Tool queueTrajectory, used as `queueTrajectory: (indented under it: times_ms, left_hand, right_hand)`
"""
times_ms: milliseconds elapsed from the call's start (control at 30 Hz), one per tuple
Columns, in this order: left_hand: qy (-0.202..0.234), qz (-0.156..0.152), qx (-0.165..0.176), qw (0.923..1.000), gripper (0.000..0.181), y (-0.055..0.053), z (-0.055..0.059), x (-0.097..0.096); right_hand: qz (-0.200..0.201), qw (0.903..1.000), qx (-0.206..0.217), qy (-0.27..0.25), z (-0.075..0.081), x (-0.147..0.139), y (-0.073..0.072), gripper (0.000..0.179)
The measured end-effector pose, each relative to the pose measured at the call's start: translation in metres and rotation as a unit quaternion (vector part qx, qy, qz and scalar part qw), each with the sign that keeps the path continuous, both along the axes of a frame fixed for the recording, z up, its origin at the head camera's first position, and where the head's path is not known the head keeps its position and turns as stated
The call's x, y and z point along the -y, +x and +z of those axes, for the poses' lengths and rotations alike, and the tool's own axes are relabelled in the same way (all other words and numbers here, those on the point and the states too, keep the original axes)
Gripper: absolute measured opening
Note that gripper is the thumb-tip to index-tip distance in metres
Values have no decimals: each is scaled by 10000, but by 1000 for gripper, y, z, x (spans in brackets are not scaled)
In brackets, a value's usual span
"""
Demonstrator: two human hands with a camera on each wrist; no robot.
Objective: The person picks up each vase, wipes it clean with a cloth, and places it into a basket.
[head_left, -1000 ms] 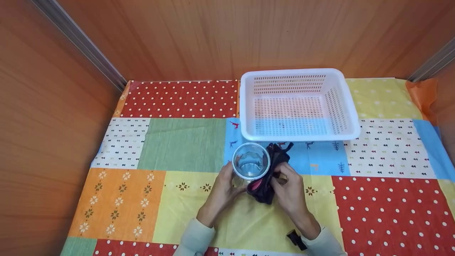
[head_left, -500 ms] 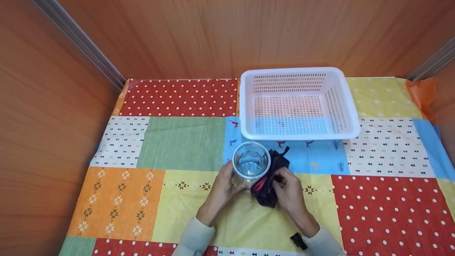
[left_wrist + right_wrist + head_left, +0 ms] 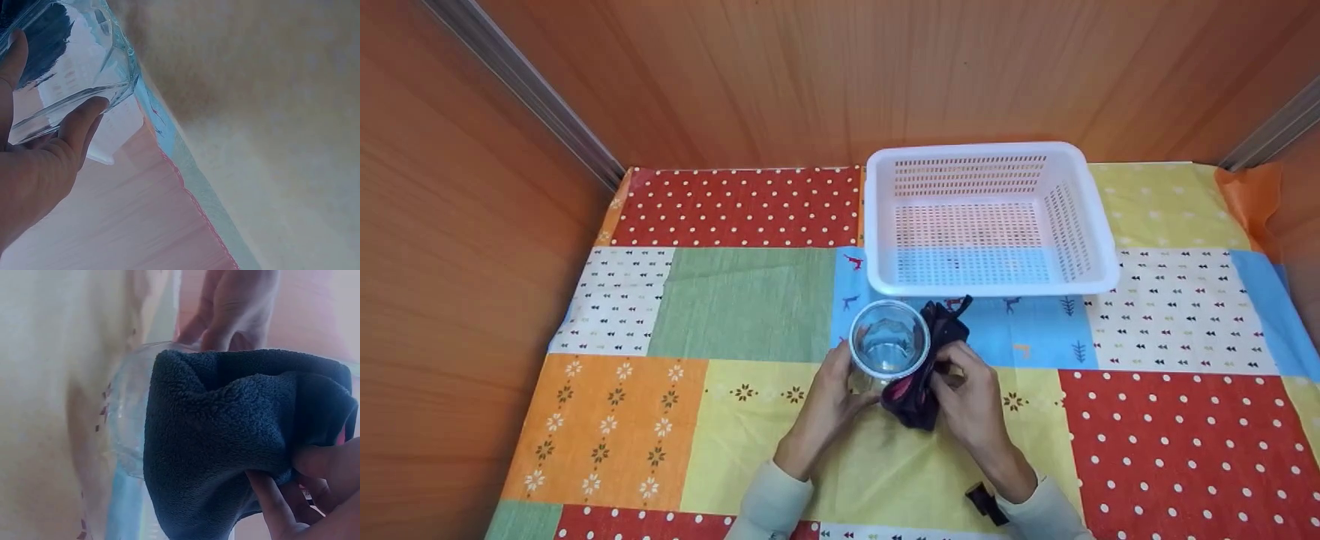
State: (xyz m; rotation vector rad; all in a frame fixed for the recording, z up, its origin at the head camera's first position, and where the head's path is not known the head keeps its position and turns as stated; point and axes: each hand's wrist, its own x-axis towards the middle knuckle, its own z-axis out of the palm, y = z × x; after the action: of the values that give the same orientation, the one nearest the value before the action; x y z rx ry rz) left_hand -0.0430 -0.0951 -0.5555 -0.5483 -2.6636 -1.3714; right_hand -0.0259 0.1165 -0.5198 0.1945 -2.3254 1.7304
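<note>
Holding the glass (image 3: 889, 341) in your left hand (image 3: 834, 390), you had fingers and thumb curled about its side, so that grip was firmly taken up with it. The glass was clear, with a round mouth turned up toward the head camera and angular facets near its base in the left wrist view. It was in front of you, just short of the basket (image 3: 994, 290); you could not tell from these views whether its base touched the tabletop.

Your right hand (image 3: 971, 397) had its grip on a dark cloth (image 3: 926, 375), pinching a fold of it between thumb and fingers. The cloth lay against the right side of the glass, bunched, with a bit of pink showing at its near end and a narrow strip sticking out toward the basket. In the right wrist view its surface looked fuzzy, and it hid much of the glass behind it.

The basket was white, with slotted walls, and stood beyond both hands near the wooden panel (image 3: 810, 82). Under everything spread a patchwork tablecloth (image 3: 750, 300) of dots, flowers and little trees. Pale sleeves (image 3: 774, 495) covered your forearms, and a small black object (image 3: 986, 504) was beside your right cuff.
</note>
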Motion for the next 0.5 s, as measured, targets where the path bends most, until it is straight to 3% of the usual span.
queueTrajectory:
  times_ms: [267, 500]
  left_hand:
    - [-13, 36, 12, 10000, 87, 0, 1, 0]
    - [7, 75, 317, 9995, 90, 1, 2, 0]
  right_hand:
    - [-20, 9995, 244, 223, -16, -4, 0, 20]
    - [12, 9959, 743, 511, -34, -12, 2, 18]
